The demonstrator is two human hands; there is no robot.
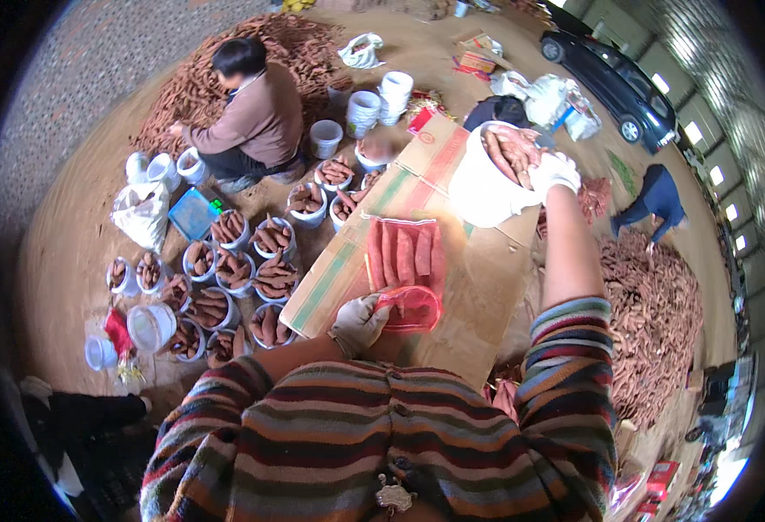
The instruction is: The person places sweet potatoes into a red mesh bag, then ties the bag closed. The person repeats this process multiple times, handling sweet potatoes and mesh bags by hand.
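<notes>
On a cardboard-covered surface (pixel 330 274) in front of me lies a red mesh bag (pixel 438 261) with several sweet potatoes (pixel 405 256) lined up inside. My left hand (pixel 361 323), in a pale glove, grips the bag's open mouth at its near edge. Up at the right, my right hand (pixel 554 176), also gloved, holds the rim of a white plastic bucket (pixel 477 189). The bucket is tilted over the far part of the cardboard, and sweet potatoes (pixel 510 153) fill its opening.
Several buckets of sweet potatoes (pixel 209 307) stand on the floor at the left, near a crouching person (pixel 252 117) and a large heap (pixel 291 46). Another heap (pixel 643 313) lies at the right, with a bending person (pixel 656 199) beside it. A dark car (pixel 608 81) is behind.
</notes>
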